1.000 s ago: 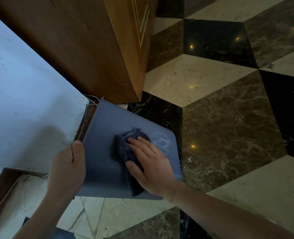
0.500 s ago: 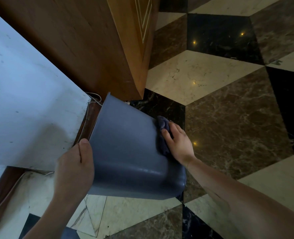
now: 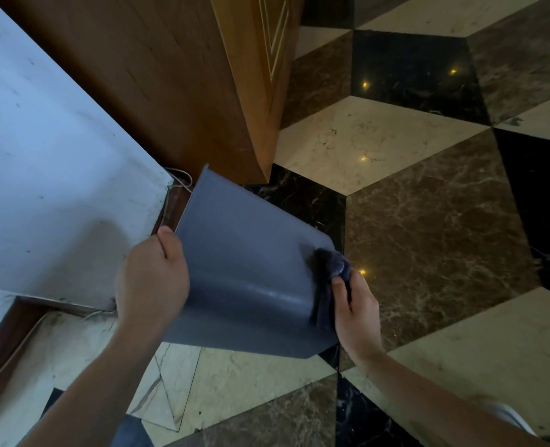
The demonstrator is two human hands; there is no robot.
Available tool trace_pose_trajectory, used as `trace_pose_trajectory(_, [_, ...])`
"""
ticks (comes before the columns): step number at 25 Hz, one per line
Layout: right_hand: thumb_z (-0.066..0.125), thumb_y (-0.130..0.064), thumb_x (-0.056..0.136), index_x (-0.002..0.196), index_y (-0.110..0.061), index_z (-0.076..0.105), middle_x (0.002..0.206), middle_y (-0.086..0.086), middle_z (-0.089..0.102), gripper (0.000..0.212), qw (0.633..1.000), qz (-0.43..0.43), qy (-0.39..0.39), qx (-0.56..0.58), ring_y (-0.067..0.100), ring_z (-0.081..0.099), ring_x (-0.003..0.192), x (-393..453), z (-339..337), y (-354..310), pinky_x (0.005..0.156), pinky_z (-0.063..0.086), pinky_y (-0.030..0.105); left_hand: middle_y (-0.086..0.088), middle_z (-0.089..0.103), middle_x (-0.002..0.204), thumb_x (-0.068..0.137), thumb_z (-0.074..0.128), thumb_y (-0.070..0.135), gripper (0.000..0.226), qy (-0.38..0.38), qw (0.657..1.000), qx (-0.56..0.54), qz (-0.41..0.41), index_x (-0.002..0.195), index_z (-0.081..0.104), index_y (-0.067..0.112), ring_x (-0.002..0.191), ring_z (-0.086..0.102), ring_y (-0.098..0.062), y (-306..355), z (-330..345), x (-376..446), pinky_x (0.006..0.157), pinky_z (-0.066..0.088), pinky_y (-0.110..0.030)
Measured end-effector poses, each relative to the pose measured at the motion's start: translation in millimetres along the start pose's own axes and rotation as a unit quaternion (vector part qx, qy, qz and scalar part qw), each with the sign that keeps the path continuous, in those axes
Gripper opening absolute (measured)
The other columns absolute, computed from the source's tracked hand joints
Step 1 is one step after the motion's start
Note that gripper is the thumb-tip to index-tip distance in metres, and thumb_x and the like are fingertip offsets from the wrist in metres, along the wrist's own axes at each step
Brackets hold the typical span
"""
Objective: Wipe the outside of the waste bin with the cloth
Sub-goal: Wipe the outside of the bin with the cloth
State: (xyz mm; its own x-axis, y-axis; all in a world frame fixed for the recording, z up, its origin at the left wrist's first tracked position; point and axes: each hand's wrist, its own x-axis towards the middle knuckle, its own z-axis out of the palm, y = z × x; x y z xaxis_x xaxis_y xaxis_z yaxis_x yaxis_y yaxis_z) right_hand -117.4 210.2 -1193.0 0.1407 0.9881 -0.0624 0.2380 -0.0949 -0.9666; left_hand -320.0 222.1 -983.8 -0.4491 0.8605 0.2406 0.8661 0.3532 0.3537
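A grey-blue plastic waste bin (image 3: 244, 272) is held tilted above the floor in the middle of the head view, its outer wall facing me and its opening hidden. My left hand (image 3: 152, 279) grips the bin's left edge, thumb on top. My right hand (image 3: 352, 304) presses a dark blue cloth (image 3: 330, 275) against the bin's right side wall. The cloth is bunched under my fingers and part of it hangs down along the wall.
A wooden cabinet (image 3: 186, 82) stands just behind the bin. A white marble slab (image 3: 51, 175) juts in at the left, with a thin cable (image 3: 180, 180) at its corner. Patterned marble floor (image 3: 428, 221) spreads out to the right.
My right hand has carried the cloth off the bin's broad face to its right side wall, then down along that wall. The bin has been turned in my left hand.
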Motion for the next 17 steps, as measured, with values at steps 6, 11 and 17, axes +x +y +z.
trace_pose_trajectory(6, [0.040,-0.038,0.102,0.133,-0.013,0.057,0.134,-0.005,0.059,0.043,0.993,-0.105,-0.046,-0.034,0.007,0.052,0.125,-27.5,16.3,-48.5,0.102,0.041,0.020,-0.001,0.036,0.045,0.103,0.031,0.025,0.052,-0.030,0.996,-0.022,0.078,0.051,0.031,0.020,0.042,0.040,-0.020,18.0,2.9,-2.9,0.045,0.024,-0.028])
trace_pose_trajectory(11, [0.039,-0.037,0.102,0.140,-0.015,0.051,0.142,-0.011,0.050,0.046,0.983,-0.162,-0.080,0.038,0.006,0.045,0.134,-20.8,29.7,-108.0,0.111,0.036,0.023,-0.001,0.047,0.051,0.100,0.026,0.031,0.044,-0.055,0.992,-0.044,0.108,0.060,0.041,0.019,0.048,0.049,-0.019,29.0,8.6,-22.0,0.051,0.036,-0.033])
trace_pose_trajectory(17, [0.037,-0.038,0.103,0.144,-0.020,0.045,0.149,-0.003,0.049,0.045,0.980,-0.160,-0.102,0.059,0.008,0.039,0.141,6.5,48.5,-135.6,0.115,0.035,0.031,0.005,0.046,0.045,0.098,0.026,0.036,0.041,-0.074,0.989,-0.039,0.126,0.061,0.039,0.025,0.038,0.048,-0.012,23.8,1.8,-36.6,0.039,0.029,-0.018])
